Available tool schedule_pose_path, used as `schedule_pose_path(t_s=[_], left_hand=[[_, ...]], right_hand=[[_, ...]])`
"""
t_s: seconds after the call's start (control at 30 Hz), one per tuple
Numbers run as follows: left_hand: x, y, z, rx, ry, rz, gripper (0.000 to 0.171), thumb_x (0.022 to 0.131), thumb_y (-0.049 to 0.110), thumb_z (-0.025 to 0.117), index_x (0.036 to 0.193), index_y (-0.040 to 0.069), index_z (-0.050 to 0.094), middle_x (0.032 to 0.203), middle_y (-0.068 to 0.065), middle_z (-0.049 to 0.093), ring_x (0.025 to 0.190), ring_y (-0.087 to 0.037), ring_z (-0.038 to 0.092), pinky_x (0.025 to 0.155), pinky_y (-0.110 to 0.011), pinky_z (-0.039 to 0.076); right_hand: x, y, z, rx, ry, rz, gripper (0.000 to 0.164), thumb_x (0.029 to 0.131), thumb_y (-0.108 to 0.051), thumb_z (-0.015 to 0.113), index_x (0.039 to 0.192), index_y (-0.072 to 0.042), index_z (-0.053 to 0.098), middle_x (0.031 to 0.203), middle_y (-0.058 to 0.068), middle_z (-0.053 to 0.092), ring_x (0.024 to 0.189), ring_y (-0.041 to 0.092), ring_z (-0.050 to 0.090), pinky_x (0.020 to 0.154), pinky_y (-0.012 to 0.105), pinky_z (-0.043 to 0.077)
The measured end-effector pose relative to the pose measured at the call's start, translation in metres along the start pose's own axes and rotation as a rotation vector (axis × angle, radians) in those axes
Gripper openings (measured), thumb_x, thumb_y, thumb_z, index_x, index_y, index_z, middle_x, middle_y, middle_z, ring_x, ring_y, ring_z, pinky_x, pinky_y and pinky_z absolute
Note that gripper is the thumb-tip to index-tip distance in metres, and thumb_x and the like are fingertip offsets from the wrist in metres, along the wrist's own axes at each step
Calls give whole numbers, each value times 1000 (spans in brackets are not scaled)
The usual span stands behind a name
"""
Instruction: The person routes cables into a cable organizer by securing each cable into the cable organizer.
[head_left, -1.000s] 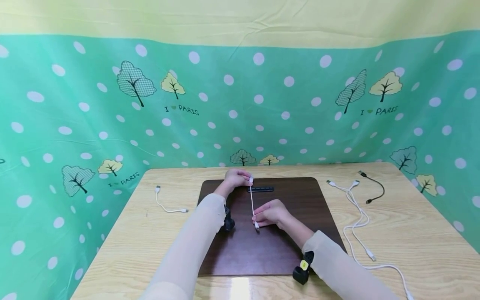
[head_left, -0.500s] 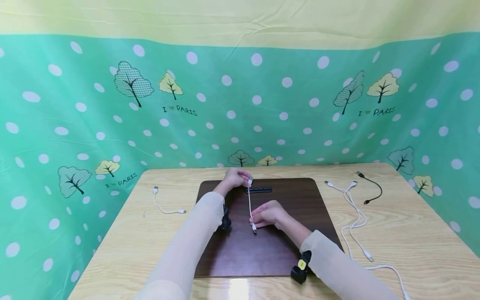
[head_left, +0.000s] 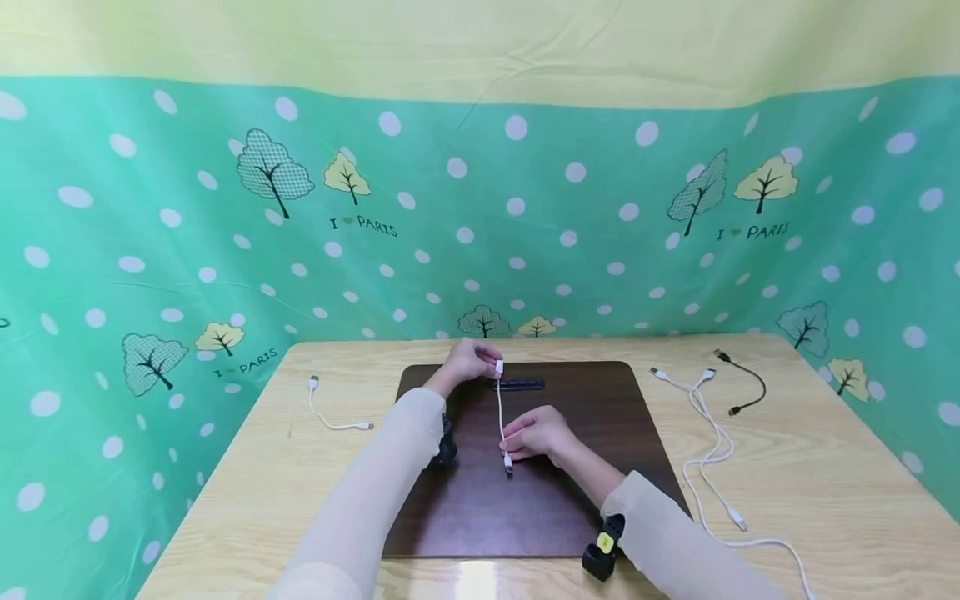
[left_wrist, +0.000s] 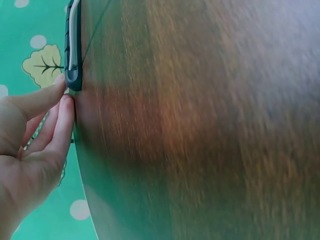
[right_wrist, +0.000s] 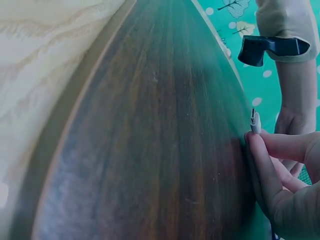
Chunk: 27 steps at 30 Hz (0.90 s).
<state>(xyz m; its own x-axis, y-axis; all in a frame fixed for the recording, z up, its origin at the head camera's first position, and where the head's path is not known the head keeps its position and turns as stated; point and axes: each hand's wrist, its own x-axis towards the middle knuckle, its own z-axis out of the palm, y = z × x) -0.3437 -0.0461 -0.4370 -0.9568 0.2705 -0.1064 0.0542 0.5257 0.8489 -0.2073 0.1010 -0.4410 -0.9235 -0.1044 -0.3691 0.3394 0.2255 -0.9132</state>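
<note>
A short white USB cable stretches front to back above a dark brown board. At the back my left hand pinches it by its far plug, close to a slim black slotted strip on the board. My right hand pinches the front end between thumb and fingers, the near plug sticking out past them. The right wrist view shows this plug above the fingertips. In the left wrist view, the fingers lie beside the strip's end; the far plug cannot be made out there.
On the wooden table left of the board lies another short white cable. To the right are longer white cables and a short black cable. A green patterned curtain hangs behind the table.
The head view has shifted slightly. Both hands keep their pinch on the white USB cable, and its near plug has moved slightly towards the front.
</note>
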Motion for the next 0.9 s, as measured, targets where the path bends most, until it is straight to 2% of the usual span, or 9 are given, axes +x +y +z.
schedule_pose_path(t_s=[0.27, 0.47, 0.7, 0.9], left_hand=[[0, 2, -1, 108, -14, 63, 25, 73, 3, 81, 98, 3, 74, 95, -14, 75, 79, -12, 69, 63, -19, 55], [-3, 1, -5, 184, -17, 93, 23, 76, 7, 79, 99, 4, 74, 98, -12, 75, 85, -16, 69, 68, -22, 56], [-7, 0, -6, 174, -10, 101, 22, 77, 5, 79, 98, 2, 74, 95, -13, 76, 83, -16, 71, 65, -22, 56], [-7, -2, -6, 131, 4, 76, 28, 78, 7, 78, 105, 1, 72, 101, -14, 75, 88, -20, 72, 67, -23, 56]], right_hand=[[-5, -4, 2, -67, 51, -13, 16, 73, 11, 74, 89, 10, 72, 68, 12, 72, 55, 11, 66, 59, 30, 61], [-8, -7, 1, -102, 70, -43, 15, 73, 7, 76, 88, 7, 73, 72, 16, 73, 57, 15, 69, 59, 32, 62], [-8, -9, -6, -91, 47, -55, 19, 75, 4, 76, 93, 8, 73, 78, 16, 74, 66, 19, 72, 65, 34, 62], [-6, -7, -12, -75, 43, -66, 23, 77, 1, 76, 99, 7, 71, 83, 17, 75, 70, 18, 73, 70, 35, 62]])
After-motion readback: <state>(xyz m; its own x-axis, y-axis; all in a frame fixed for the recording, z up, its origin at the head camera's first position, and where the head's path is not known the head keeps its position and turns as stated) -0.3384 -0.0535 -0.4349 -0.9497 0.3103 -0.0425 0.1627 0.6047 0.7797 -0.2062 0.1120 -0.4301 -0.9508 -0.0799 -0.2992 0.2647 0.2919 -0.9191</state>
